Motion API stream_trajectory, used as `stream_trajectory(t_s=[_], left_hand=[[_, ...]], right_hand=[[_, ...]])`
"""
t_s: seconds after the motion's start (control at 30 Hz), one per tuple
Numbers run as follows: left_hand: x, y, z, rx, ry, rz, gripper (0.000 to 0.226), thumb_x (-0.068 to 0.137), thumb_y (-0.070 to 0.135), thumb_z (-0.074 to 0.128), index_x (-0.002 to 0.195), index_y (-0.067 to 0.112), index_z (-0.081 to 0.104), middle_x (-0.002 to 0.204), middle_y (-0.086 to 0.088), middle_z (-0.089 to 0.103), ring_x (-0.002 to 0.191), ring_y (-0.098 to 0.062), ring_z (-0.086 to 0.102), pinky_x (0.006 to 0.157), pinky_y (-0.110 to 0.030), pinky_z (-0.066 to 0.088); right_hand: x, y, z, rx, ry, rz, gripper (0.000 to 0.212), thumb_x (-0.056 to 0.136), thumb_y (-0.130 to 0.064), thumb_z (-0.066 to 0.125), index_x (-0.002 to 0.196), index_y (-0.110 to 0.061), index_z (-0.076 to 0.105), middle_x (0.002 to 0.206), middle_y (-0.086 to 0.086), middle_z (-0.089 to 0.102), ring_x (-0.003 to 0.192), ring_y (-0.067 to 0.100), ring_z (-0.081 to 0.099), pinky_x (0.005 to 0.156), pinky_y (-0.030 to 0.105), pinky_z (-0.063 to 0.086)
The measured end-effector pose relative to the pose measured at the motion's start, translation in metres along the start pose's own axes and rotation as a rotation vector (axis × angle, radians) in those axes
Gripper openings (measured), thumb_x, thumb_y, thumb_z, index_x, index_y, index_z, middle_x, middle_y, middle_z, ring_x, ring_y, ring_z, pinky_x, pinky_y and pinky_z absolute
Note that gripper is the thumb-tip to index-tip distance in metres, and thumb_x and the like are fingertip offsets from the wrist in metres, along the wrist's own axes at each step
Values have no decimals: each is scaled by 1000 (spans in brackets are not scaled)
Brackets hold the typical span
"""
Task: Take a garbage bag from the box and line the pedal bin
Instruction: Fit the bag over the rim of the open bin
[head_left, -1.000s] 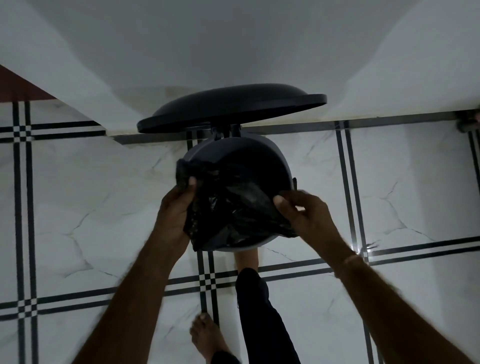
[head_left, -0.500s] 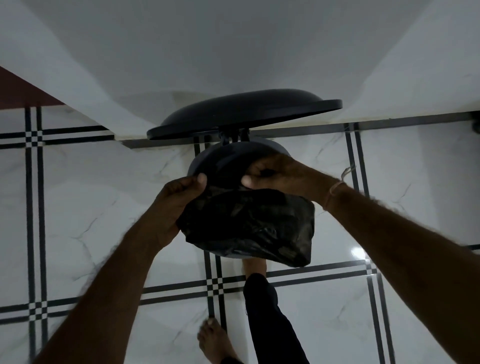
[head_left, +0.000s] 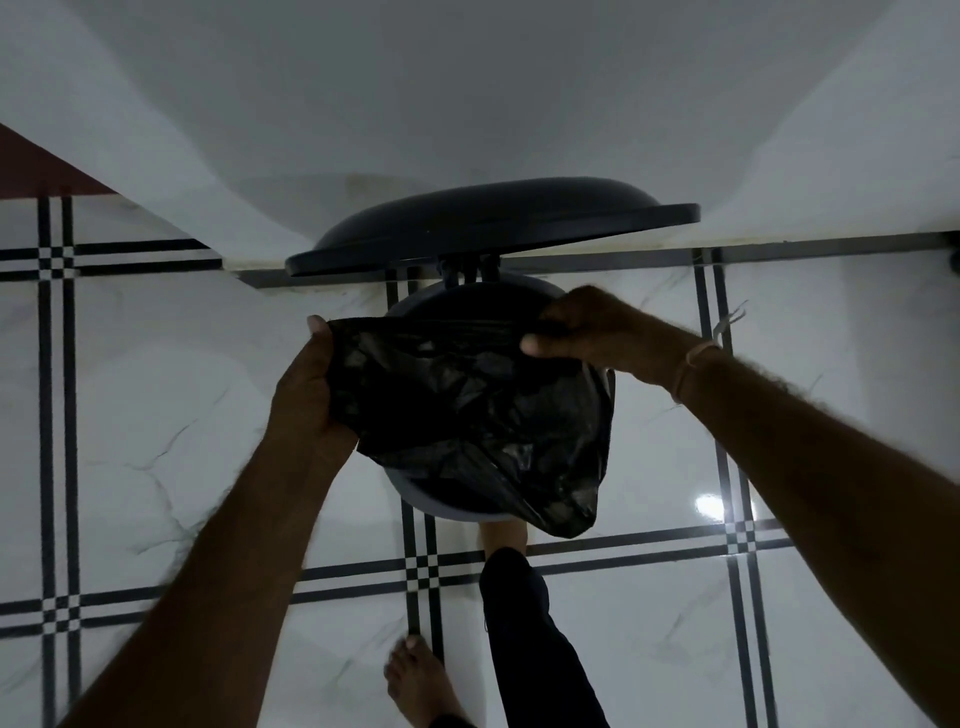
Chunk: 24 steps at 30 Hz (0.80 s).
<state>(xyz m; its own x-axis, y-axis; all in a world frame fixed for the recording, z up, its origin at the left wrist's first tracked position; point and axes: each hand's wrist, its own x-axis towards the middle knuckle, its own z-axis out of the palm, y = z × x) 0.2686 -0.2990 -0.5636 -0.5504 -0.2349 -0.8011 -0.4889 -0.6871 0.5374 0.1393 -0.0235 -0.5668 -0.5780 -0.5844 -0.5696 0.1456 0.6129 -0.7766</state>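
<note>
Thin, crinkled black plastic garbage bag (head_left: 467, 405) — faintly glossy; matt dark plastic pedal bin (head_left: 493, 223); polished, marble-look floor tiles (head_left: 649, 649).

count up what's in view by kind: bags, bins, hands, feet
black garbage bag: 1
pedal bin, lid up: 1
hands, left hand and right hand, both gripping the bag: 2
bare feet, one on the tiles, one at the bin's base: 2
total: 6

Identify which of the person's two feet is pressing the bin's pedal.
The foot nearer the bin, tucked under its front rim. The other foot stands flat on the tiles, nearer the camera.
</note>
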Motion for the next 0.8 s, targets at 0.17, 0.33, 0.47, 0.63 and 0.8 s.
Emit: stream_trajectory(t_s=[0.17, 0.33, 0.47, 0.63, 0.8], left_hand=[[3, -1, -1, -64, -30, -59, 52, 101, 55, 43, 125, 16, 67, 120, -9, 75, 114, -25, 69, 85, -37, 57], [8, -12, -14, -79, -88, -111, 52, 101, 53, 43, 124, 15, 70, 130, -11, 70, 122, -28, 65, 99, -42, 52], [16, -17, -25, -70, -121, -102, 44, 105, 44, 39, 122, 15, 68, 124, -9, 73, 112, -22, 72, 86, -37, 61], [29, -14, -33, -52, -178, 17, 42, 111, 28, 32, 98, 28, 72, 109, 2, 75, 104, -16, 73, 83, -33, 62], [49, 1, -33, 271, -290, 211, 39, 110, 21, 33, 138, 15, 59, 139, -7, 64, 126, -22, 63, 101, -35, 54]], right_hand=[[-8, 9, -5, 476, 145, 4, 37, 83, -34, 80, 97, -3, 65, 92, 9, 72, 87, 20, 72, 76, 29, 60], [-12, 24, -2, 959, 211, 7, 12, 103, -11, 52, 94, -15, 57, 83, 0, 63, 77, 13, 65, 70, 24, 57], [-22, 33, -3, 971, 112, 5, 20, 105, -8, 43, 108, -12, 63, 104, 7, 69, 96, 20, 69, 80, 29, 60], [-24, 38, -5, 910, 125, -20, 39, 108, -18, 38, 141, -3, 53, 144, 19, 59, 130, 32, 60, 104, 40, 55], [-7, 34, -4, 819, 258, -40, 42, 111, -22, 37, 145, -2, 52, 136, 19, 65, 121, 29, 67, 97, 37, 58]])
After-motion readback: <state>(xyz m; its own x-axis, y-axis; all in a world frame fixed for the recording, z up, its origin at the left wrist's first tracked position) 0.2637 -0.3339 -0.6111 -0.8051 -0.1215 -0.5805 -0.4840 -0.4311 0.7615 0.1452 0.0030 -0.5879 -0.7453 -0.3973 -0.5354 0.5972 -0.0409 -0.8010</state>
